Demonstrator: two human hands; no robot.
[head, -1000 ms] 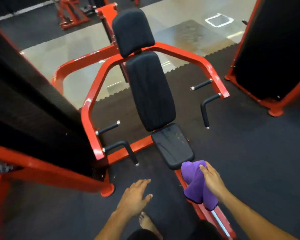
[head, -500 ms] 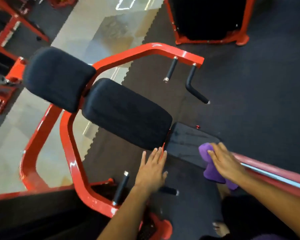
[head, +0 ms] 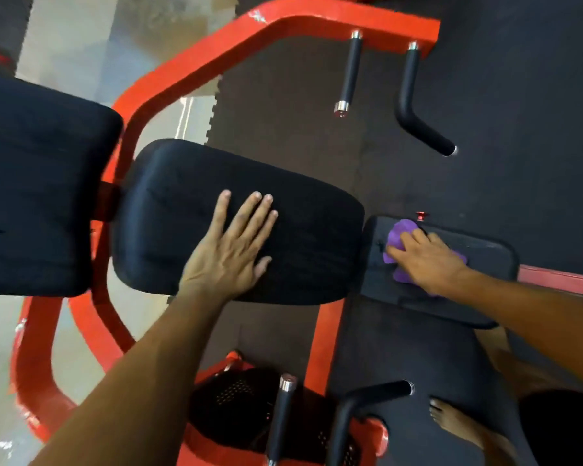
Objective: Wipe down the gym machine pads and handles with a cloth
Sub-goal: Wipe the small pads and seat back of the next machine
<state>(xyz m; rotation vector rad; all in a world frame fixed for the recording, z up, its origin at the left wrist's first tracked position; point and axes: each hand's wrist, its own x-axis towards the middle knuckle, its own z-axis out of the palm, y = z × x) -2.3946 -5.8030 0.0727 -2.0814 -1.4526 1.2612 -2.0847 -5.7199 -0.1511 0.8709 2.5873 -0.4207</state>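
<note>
The left hand [head: 229, 250] is lying flat, fingers straight, on the back pad [head: 300, 237], bracing. The right hand [head: 424, 257] is pressing a bunched purple cloth [head: 401, 237] against the seat pad [head: 485, 257]; soft and light, it is probably best gripped as 1 wad.

Dim indoor light, soft motion blur, wide-angle edge distortion, floor glare

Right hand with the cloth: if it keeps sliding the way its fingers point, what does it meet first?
The right hand presses the cloth on the seat pad, fingers pointing toward the back pad. It would likely meet that pad's lower edge first, just past the seat's end; depth is unclear.
</note>
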